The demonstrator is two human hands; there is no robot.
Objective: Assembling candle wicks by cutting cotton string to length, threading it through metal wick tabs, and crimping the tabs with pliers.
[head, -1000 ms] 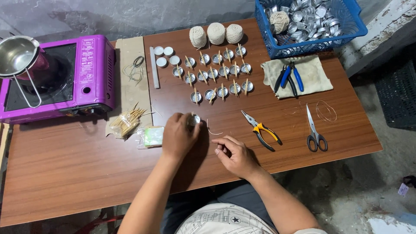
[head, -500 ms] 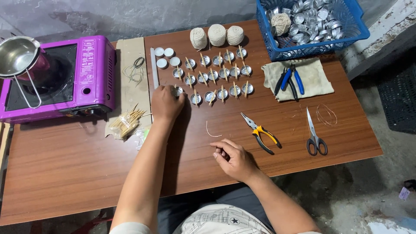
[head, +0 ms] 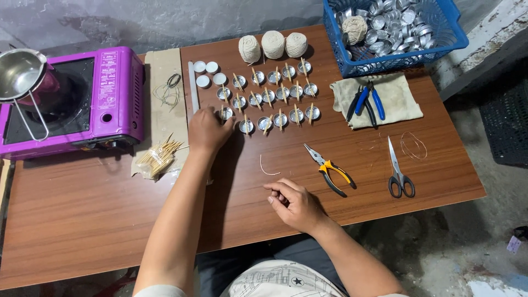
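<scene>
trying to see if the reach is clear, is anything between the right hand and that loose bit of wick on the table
Nothing visible. The right hand rests on the table, and bare wood lies between it and the short wick piece. The yellow-handled pliers lie off to the side.

the stove [head: 71, 99] sat at the table's [head: 82, 220] left end, a pot [head: 19, 71] on it. the cups [head: 269, 102] lay in rows mid-table, three twine balls [head: 273, 44] behind them, the basket [head: 396, 33] at the far right corner. pliers [head: 330, 170] lay left of scissors [head: 397, 170], the left hand [head: 208, 131] at the rows' left end, the right hand [head: 294, 203] near the front edge
</scene>
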